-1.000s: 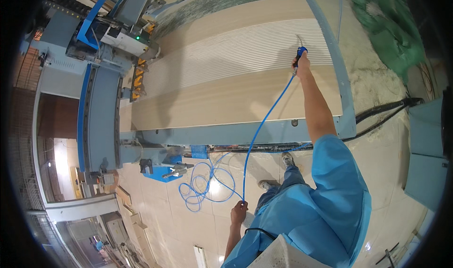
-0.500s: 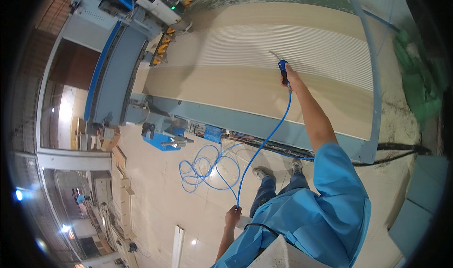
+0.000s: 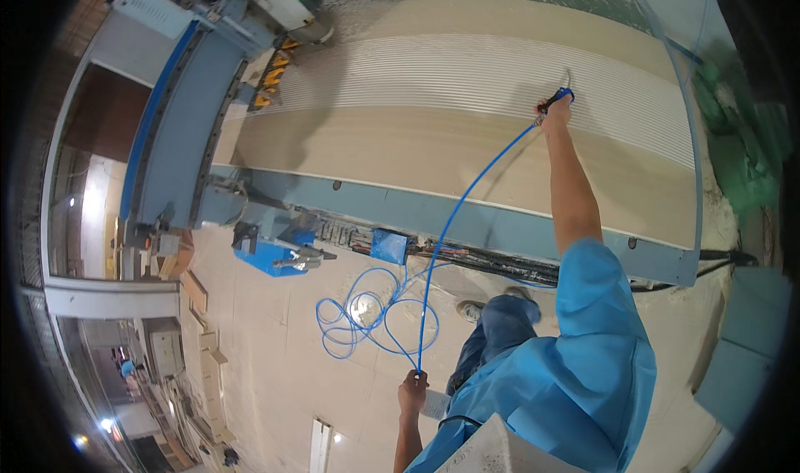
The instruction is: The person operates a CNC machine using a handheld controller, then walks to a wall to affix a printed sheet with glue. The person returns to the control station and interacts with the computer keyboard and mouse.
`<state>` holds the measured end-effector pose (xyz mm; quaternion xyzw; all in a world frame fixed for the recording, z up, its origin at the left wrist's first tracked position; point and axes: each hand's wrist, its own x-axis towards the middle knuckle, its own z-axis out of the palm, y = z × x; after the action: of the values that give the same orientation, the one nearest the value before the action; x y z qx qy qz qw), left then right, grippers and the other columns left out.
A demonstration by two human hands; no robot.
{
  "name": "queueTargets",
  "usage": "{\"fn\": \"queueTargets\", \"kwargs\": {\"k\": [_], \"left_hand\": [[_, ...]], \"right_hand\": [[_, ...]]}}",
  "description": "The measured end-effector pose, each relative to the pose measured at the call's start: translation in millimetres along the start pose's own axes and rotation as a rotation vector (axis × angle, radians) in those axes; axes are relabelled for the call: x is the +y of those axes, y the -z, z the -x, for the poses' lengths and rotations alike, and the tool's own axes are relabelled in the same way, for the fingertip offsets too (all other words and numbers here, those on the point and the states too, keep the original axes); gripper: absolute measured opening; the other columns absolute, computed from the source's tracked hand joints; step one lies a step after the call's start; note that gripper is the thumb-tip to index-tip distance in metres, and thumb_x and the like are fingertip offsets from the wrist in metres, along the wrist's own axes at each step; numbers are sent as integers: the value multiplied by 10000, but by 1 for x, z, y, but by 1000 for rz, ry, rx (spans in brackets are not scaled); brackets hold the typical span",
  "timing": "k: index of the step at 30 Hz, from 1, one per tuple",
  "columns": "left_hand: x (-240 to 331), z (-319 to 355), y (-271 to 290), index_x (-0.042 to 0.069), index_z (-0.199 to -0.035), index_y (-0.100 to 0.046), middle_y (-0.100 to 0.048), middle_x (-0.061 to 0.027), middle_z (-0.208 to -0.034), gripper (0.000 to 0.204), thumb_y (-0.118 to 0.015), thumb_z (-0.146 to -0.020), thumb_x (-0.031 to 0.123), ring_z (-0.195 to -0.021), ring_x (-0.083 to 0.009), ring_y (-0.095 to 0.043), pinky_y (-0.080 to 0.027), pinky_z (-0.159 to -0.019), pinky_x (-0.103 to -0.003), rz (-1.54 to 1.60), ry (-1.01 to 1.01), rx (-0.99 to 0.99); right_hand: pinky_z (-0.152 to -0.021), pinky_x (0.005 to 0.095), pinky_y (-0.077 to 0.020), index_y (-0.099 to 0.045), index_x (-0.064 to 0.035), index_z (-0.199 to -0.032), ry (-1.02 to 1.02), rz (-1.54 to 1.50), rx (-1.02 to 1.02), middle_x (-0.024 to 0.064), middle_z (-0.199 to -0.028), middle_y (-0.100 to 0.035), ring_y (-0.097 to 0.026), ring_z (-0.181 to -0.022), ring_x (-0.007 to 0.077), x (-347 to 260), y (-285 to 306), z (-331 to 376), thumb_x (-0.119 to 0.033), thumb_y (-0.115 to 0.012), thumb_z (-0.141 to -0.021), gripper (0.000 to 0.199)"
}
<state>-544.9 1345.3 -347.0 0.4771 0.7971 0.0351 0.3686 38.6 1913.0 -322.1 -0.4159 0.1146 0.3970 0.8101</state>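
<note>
My right hand (image 3: 554, 113) is wrapped round a blue and black air blow gun (image 3: 557, 100), held out over a large pale board (image 3: 400, 144). The gun's thin bent nozzle points toward the far side, above the band of fine parallel grooves (image 3: 467, 73) cut along the board. From the gun's rear a blue air hose (image 3: 454, 215) runs down to my left hand (image 3: 412, 392), which grips it low beside my body. Loose coils of the hose lie on the floor beyond that hand.
The board lies on a grey machine bed (image 3: 492, 223) with cables along its near side. A gantry (image 3: 179, 127) with a spindle head (image 3: 287, 10) stands at the left. A blue box (image 3: 275, 256) sits below it. Green sheeting (image 3: 737, 140) hangs at the right.
My right hand has swung the blow gun to the right along the grooves, its nozzle turning from leftward to away from me. My left hand still grips the hose; my feet have shifted.
</note>
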Motion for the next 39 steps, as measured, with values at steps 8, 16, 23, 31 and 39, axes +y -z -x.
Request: {"fn": "queueTargets", "kwargs": {"k": [8, 16, 23, 31, 39], "left_hand": [[16, -57, 15, 133, -1080, -734, -780, -69, -845, 340, -597, -966, 424, -850, -294, -757, -567, -772, -415, -115, -40, -84], [46, -71, 27, 127, -1085, -746, -777, -105, -875, 312, -593, -973, 374, -864, -262, -750, -549, -784, -393, -121, -58, -21], [58, -71, -12, 112, -1105, -746, -778, -110, -883, 348, -606, -951, 390, -882, -299, -746, -547, -793, -406, -164, -97, -43], [8, -55, -52, 115, -1091, -751, -779, -109, -888, 346, -593, -952, 389, -881, -296, -749, -554, -801, -403, -129, -6, -9], [-42, -69, -82, 142, -1067, -748, -777, -94, -889, 336, -587, -962, 418, -869, -308, -747, -556, -775, -429, -111, 8, 35]], "right_hand": [[-430, 401, -484, -535, -47, -839, -60, 426, -275, 93, -635, -560, -556, -502, 232, 2, 0, -25, -635, -421, -1041, 632], [-435, 356, -459, -550, -72, -790, -80, 196, -167, 68, -607, -559, -537, -475, 208, -29, 38, -32, -664, -412, -1029, 653], [-397, 370, -453, -558, -59, -784, -51, 478, -257, 84, -620, -590, -575, -479, 210, -7, 25, -49, -643, -447, -1029, 643], [-394, 369, -472, -573, -75, -692, -138, 764, -541, 90, -581, -588, -569, -439, 224, 37, 26, -26, -657, -554, -978, 649], [-392, 349, -459, -571, -72, -720, -61, 689, -483, 79, -612, -596, -571, -453, 202, 106, 11, -12, -636, -501, -1012, 638]]}}
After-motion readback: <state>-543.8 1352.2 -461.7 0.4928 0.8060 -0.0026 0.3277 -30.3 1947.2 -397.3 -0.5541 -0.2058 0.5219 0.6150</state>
